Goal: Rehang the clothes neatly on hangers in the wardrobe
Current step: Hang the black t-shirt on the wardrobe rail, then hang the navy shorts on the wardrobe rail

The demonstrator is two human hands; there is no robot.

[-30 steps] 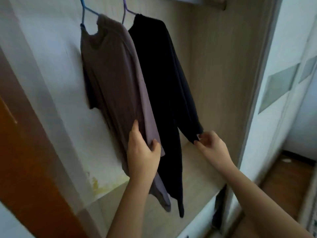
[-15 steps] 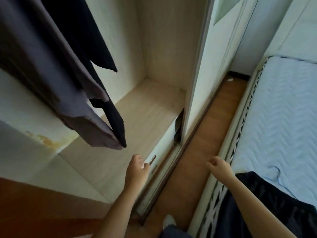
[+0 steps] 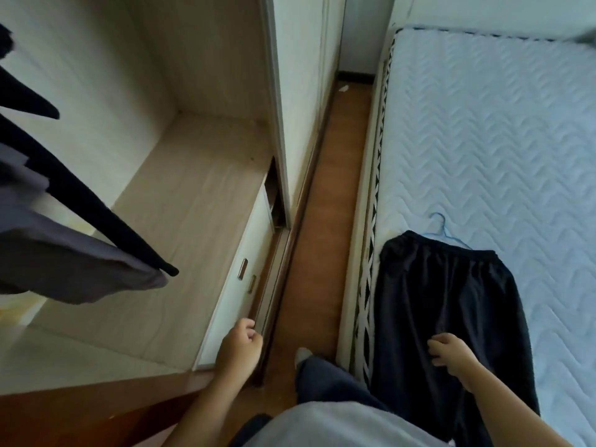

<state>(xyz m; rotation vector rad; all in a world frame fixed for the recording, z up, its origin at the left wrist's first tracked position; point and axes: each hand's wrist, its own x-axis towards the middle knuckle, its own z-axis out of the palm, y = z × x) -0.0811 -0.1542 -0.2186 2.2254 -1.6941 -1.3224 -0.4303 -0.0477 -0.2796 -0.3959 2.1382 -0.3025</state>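
Item: black trousers (image 3: 451, 304), lower right of frame, laid flat on the mattress (image 3: 503, 130), waistband over a blue hanger (image 3: 446, 232), I judge staged for hanging. My right hand (image 3: 451, 353) hovers over the trouser leg, fingers loosely spread, gripping nothing. Left hand (image 3: 238, 348), lower centre, curled, empty. Hung garments (image 3: 64, 253): left edge.

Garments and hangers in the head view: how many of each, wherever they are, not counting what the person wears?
Garments hanging in the wardrobe: 2, a grey top and a black top.
Garments on the bed: 1, black trousers, right hand over them.
Hangers in view: 1, a blue hanger at the trousers' waistband.
Total: 4.
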